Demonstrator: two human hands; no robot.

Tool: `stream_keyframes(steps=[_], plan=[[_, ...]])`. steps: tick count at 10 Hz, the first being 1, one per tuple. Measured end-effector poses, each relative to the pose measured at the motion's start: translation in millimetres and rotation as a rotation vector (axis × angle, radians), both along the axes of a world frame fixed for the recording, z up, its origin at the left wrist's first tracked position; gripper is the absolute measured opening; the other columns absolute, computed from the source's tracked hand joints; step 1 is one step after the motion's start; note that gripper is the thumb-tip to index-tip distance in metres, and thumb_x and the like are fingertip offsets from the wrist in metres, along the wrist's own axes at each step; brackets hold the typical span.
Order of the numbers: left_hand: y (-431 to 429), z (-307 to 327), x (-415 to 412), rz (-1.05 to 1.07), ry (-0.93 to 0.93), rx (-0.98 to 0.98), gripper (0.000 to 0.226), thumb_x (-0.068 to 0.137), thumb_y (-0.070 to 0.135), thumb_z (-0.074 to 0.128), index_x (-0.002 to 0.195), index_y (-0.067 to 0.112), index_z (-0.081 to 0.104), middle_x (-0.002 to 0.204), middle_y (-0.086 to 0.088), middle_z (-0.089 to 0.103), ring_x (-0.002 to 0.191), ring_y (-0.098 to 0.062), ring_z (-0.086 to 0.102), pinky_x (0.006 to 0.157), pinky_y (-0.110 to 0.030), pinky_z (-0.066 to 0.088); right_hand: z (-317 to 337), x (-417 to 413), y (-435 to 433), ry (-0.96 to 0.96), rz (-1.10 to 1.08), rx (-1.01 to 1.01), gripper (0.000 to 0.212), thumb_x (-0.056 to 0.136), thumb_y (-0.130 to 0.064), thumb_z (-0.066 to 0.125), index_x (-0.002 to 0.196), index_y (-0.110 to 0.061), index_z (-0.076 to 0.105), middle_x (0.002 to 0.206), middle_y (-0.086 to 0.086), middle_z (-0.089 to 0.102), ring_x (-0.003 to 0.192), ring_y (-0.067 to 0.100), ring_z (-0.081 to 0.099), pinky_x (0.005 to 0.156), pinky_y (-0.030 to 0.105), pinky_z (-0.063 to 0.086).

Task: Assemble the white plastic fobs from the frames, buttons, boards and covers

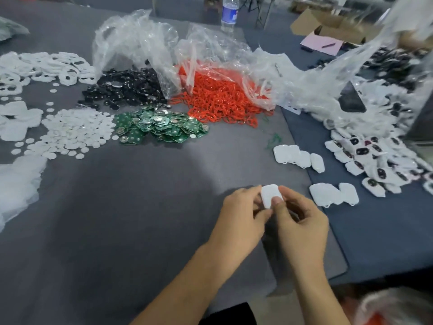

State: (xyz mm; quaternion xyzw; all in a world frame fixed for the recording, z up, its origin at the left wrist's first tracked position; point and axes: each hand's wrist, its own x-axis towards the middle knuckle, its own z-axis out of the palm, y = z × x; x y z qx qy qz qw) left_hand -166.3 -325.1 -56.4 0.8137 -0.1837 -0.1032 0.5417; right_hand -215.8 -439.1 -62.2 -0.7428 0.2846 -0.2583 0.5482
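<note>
Left hand [236, 221] and right hand [302, 228] both pinch the white fob [270, 195] in curled fingertips above the bench's [117, 207] near-right area, long axis running away from me; I judge the laid-out white fobs [334, 194] nearer the right hand.

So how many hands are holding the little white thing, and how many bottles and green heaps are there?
Hands holding the white fob: 2 (left hand, right hand)
Water bottle: 1
Green board heap: 1
Total: 4
</note>
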Motion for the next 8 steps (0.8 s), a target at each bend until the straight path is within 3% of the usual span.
stream_keyframes(steps=[1,2,3,5,6,7,8], plan=[[-45,-3,4,-0.058,-0.096,0.092,0.028,0.093,0.020,0.070,0.120,0.018,0.067,0.113,-0.001,0.065,0.108,-0.020,0.056,0.098,-0.038,0.047,1,-3,-33,0.043,-0.122,-0.169,0.019,0.091,-0.020,0.070,0.103,-0.034,0.075,0.099,-0.012,0.073,0.090,0.002,0.069,0.086,0.028,0.055],[-80,-6,11,-0.118,-0.250,0.222,0.021,0.099,0.033,0.062,0.113,0.017,0.064,0.108,-0.004,0.061,0.107,-0.025,0.049,0.097,-0.041,0.042,-1,-2,-59,0.053,-0.223,-0.265,0.020,0.091,-0.023,0.070,0.106,-0.036,0.074,0.097,-0.014,0.067,0.086,-0.006,0.064,0.077,0.003,0.042],[-100,-12,17,-0.161,-0.369,0.407,0.026,0.104,0.039,0.050,0.117,0.020,0.063,0.112,-0.004,0.055,0.109,-0.027,0.044,0.096,-0.042,0.038,-6,1,-74,0.102,-0.254,-0.307,0.021,0.093,-0.024,0.069,0.112,-0.029,0.075,0.095,-0.011,0.063,0.084,-0.012,0.059,0.074,-0.004,0.035],[-105,-23,16,-0.190,-0.462,0.497,0.048,0.102,0.041,0.049,0.144,0.019,0.050,0.119,-0.005,0.051,0.113,-0.028,0.042,0.099,-0.043,0.037,-14,2,-81,0.091,-0.282,-0.304,0.026,0.094,-0.028,0.068,0.119,-0.027,0.072,0.104,-0.008,0.058,0.086,-0.007,0.059,0.074,-0.004,0.037],[-98,-19,18,-0.253,-0.369,0.434,0.060,0.101,0.041,0.057,0.153,0.015,0.040,0.131,-0.007,0.049,0.123,-0.029,0.038,0.108,-0.043,0.034,-12,0,-81,0.050,-0.275,-0.334,0.029,0.094,-0.032,0.065,0.123,-0.030,0.069,0.109,-0.006,0.058,0.085,0.001,0.060,0.075,0.000,0.039],[-63,-17,19,-0.207,-0.343,0.280,0.055,0.103,0.037,0.058,0.153,0.018,0.044,0.138,-0.003,0.048,0.129,-0.024,0.036,0.113,-0.040,0.031,-6,-2,-78,-0.030,-0.303,-0.327,0.021,0.095,-0.030,0.065,0.115,-0.032,0.071,0.107,-0.008,0.063,0.088,0.012,0.062,0.084,0.019,0.049],[2,-19,18,-0.078,-0.440,0.286,0.042,0.104,0.037,0.053,0.144,0.024,0.055,0.135,0.005,0.051,0.128,-0.018,0.041,0.108,-0.038,0.035,0,4,-72,-0.122,-0.253,-0.248,0.019,0.095,-0.033,0.066,0.112,-0.030,0.074,0.105,-0.007,0.071,0.094,0.014,0.066,0.088,0.029,0.054]])
